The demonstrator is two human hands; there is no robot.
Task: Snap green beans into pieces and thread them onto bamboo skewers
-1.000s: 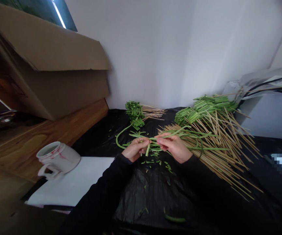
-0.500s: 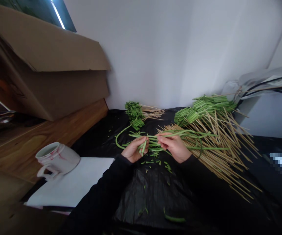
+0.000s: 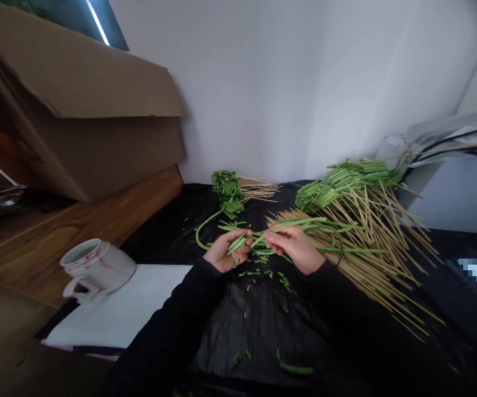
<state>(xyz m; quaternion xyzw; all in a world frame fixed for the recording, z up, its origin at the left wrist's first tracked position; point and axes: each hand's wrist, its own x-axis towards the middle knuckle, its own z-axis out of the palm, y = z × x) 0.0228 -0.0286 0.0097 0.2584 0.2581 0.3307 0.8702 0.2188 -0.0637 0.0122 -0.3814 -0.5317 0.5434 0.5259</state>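
Black sheeting (image 3: 258,325) beneath; green stems (image 3: 237,243) in both hands (image 3: 220,255) (image 3: 300,251).

We've got a pale wall (image 3: 263,82) at back w/ soft, dim light, black-covered surface (image 3: 258,331) below, wood-grain panel (image 3: 139,204) on L, & 1 bright strip (image 3: 97,23) upper L.

You are wearing matt cloth sleeves (image 3: 170,317), and the plastic sheet (image 3: 258,322) before you is shining, glossy and wrinkled. The sticks (image 3: 358,267) are looking like matt wood; the green stalks (image 3: 312,221) are appearing smooth. The mug (image 3: 108,271) is showing smooth ceramic, the box (image 3: 114,154) matt cardboard, the board (image 3: 76,229) grainy wood.
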